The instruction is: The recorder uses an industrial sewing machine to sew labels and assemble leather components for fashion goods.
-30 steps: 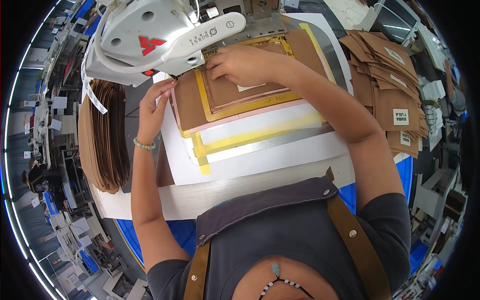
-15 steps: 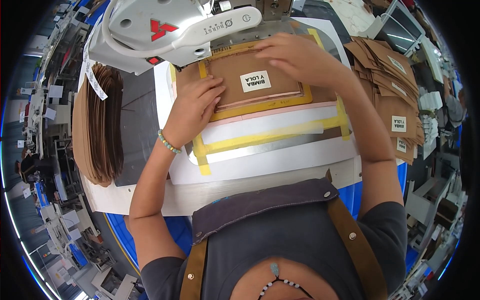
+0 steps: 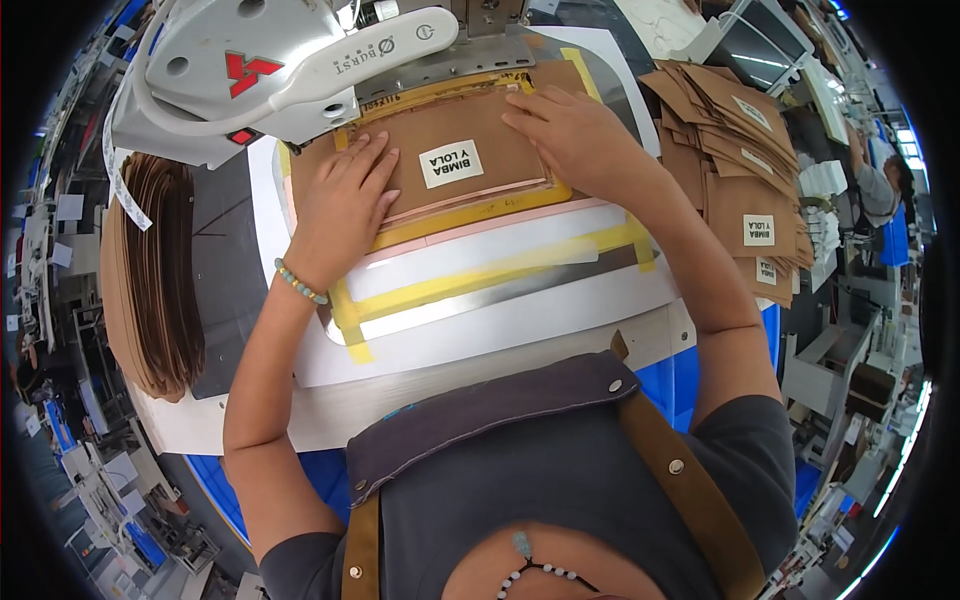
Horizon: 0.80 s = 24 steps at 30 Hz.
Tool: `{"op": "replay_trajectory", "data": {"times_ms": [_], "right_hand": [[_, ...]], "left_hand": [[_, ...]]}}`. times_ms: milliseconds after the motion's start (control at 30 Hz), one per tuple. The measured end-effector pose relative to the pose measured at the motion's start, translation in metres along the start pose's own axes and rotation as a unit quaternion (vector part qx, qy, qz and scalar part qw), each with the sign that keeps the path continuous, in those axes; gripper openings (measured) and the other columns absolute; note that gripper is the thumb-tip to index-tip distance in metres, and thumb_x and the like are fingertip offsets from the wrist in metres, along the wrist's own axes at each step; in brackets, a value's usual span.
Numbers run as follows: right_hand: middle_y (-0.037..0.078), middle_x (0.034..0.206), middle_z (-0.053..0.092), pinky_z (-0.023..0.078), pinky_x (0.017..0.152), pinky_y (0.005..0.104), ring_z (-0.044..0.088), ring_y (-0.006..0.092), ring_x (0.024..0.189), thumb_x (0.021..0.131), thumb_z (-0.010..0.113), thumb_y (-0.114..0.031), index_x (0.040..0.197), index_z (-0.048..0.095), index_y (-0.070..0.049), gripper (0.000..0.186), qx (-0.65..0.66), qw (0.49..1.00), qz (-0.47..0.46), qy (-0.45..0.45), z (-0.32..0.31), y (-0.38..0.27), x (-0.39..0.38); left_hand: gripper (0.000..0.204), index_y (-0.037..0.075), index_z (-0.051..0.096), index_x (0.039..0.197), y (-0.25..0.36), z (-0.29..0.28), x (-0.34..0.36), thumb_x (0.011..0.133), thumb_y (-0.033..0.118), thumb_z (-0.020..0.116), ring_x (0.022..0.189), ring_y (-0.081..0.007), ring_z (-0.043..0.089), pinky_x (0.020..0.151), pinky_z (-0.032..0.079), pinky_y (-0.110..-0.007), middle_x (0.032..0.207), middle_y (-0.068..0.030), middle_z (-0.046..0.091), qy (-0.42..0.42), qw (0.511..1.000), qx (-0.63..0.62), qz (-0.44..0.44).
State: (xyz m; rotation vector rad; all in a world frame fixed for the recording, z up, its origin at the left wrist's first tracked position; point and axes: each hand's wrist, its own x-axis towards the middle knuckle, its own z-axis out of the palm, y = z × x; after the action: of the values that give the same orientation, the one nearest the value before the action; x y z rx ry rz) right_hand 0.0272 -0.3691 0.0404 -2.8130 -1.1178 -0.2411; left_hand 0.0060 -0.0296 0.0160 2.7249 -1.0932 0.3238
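My left hand (image 3: 345, 205) lies open on the left side of a brown flat piece (image 3: 440, 125), fingers pointing away from me. My right hand (image 3: 580, 145) rests open on its right side, fingertips slightly bent on the surface. Between them shows a white label (image 3: 450, 163) with dark print. The piece sits inside a yellow template frame (image 3: 465, 212), which lies on a larger backing with yellow tape (image 3: 460, 280) over white sheets. The head of a white-and-grey machine (image 3: 215, 85) stands just beyond, at the upper left.
A thick stack of brown pieces (image 3: 150, 275) stands left of the work surface (image 3: 223, 250). A loose pile of labelled brown pieces (image 3: 730, 170) lies to the right. A grey monitor (image 3: 755, 50) is behind it. Another person (image 3: 875, 175) works at the far right.
My left hand has moved from beside the frame's left edge up onto the brown piece. My right hand has moved rightward, uncovering the label, and now rests flatter at that side.
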Motion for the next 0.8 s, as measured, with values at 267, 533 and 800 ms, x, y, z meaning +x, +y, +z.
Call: {"op": "replay_trajectory", "data": {"times_ms": [267, 533, 800], "right_hand": [[0.008, 0.146, 0.06, 0.05, 0.097, 0.0372, 0.059, 0.0234, 0.125, 0.088, 0.068, -0.006, 0.139, 0.063, -0.008, 0.051, -0.1, 0.994, 0.02, -0.027, 0.007, -0.009, 0.008], [0.016, 0.143, 0.061, 0.047, 0.099, 0.0381, 0.059, 0.0261, 0.125, 0.088, 0.066, -0.006, 0.15, 0.055, -0.013, 0.064, -0.167, 0.985, 0.01, -0.042, 0.008, -0.024, 0.014], [0.018, 0.147, 0.06, 0.046, 0.098, 0.0373, 0.058, 0.0246, 0.129, 0.09, 0.067, -0.008, 0.157, 0.049, -0.017, 0.07, -0.241, 0.965, 0.025, -0.098, 0.005, -0.036, 0.019]], "left_hand": [[0.048, 0.007, 0.06, 0.144, 0.001, -0.003, 0.001, 0.097, 0.015, 0.068, 0.141, -0.0347, 0.051, 0.114, 0.041, -0.046, 0.155, -0.012, 0.054, -0.01, 1.0, 0.006, 0.001], [0.048, 0.007, 0.061, 0.143, 0.001, -0.005, 0.002, 0.097, 0.017, 0.068, 0.141, -0.0335, 0.051, 0.113, 0.041, -0.046, 0.155, -0.0117, 0.054, -0.026, 0.999, 0.019, 0.007], [0.048, 0.007, 0.06, 0.144, 0.003, -0.009, 0.006, 0.098, 0.019, 0.068, 0.139, -0.0327, 0.052, 0.111, 0.043, -0.044, 0.156, -0.0111, 0.053, -0.034, 0.999, 0.034, 0.006]]}}
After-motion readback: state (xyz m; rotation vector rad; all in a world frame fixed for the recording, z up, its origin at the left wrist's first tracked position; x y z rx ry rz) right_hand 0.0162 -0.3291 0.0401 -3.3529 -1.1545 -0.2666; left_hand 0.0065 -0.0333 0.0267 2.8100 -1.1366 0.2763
